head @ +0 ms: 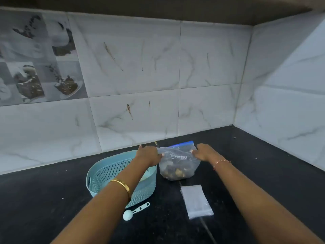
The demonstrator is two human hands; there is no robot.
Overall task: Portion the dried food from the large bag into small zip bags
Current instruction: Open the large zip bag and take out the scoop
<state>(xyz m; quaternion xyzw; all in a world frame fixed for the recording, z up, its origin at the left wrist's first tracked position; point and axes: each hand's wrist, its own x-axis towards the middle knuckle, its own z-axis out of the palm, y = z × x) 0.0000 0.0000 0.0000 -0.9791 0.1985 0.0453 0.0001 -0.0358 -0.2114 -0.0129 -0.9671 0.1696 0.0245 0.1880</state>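
Note:
A large clear zip bag point(178, 164) with a blue zip strip stands on the black counter, with brownish dried food in its bottom. My left hand point(148, 154) grips the bag's upper left edge. Its upper right edge is pinched by my right hand point(204, 152). In front of the bag lies a flat stack of small clear zip bags point(197, 201). A pale blue measuring spoon point(135, 211) lies on the counter under my left forearm.
A light blue perforated basket point(105, 175) sits left of the large bag, partly under my left arm. The black counter point(52, 199) meets white marble-look tiled walls point(137, 76) behind and on the right. A thin dark cable point(208, 231) runs toward the front edge.

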